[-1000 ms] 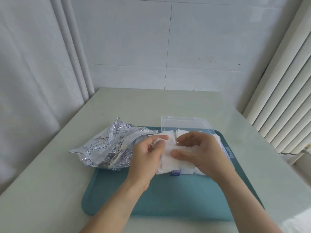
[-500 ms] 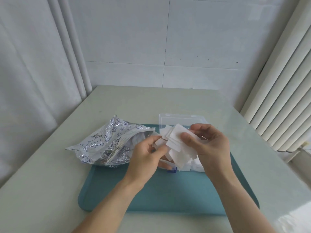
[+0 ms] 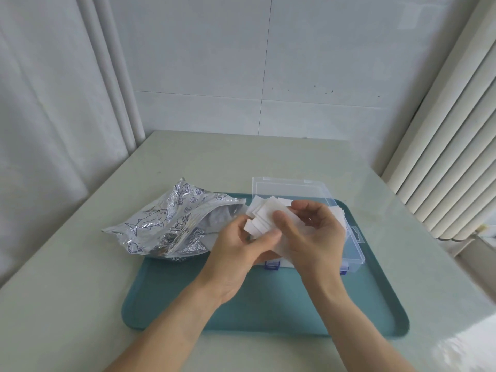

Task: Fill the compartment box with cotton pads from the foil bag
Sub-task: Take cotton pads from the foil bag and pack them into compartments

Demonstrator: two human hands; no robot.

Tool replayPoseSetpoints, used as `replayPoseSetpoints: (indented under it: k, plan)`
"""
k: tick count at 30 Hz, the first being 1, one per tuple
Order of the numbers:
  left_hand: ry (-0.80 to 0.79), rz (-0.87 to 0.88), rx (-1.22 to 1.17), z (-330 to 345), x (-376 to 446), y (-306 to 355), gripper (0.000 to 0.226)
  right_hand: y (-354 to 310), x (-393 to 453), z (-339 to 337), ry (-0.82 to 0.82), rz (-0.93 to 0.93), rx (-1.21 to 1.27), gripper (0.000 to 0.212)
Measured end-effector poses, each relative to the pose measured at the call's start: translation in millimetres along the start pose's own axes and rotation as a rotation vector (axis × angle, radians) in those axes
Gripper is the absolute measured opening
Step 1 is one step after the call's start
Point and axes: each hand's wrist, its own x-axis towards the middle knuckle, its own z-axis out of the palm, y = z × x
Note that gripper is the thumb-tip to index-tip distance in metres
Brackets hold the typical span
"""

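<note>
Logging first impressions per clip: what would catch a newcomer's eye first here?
Both hands, the left hand and right hand, hold a fanned stack of white cotton pads above the clear compartment box on a teal tray. To their left lies the crinkled foil bag, mouth open.

A teal tray [image 3: 171,315] lies on a pale worktop [image 3: 67,277]. Behind it rises a white tiled wall [image 3: 268,63]. A white curtain [image 3: 40,103] hangs at the left, and vertical blinds [image 3: 451,146] at the right.
</note>
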Motion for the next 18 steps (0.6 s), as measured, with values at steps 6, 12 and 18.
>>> replayPoseSetpoints:
  k: [6,12,18]
  plan:
    - [0.073,0.026,0.135,-2.9,0.9,-6.9,0.039,0.9,3.0,-2.3,0.036,0.011,0.113,0.019]
    - [0.189,0.005,0.164,-8.3,1.4,-4.5,0.034,-16.9,21.6,-35.5,-0.136,0.059,0.175,0.016]
    - [0.177,0.054,0.172,-8.2,1.4,2.3,0.042,-17.4,22.3,-40.8,-0.468,0.082,-0.222,0.018]
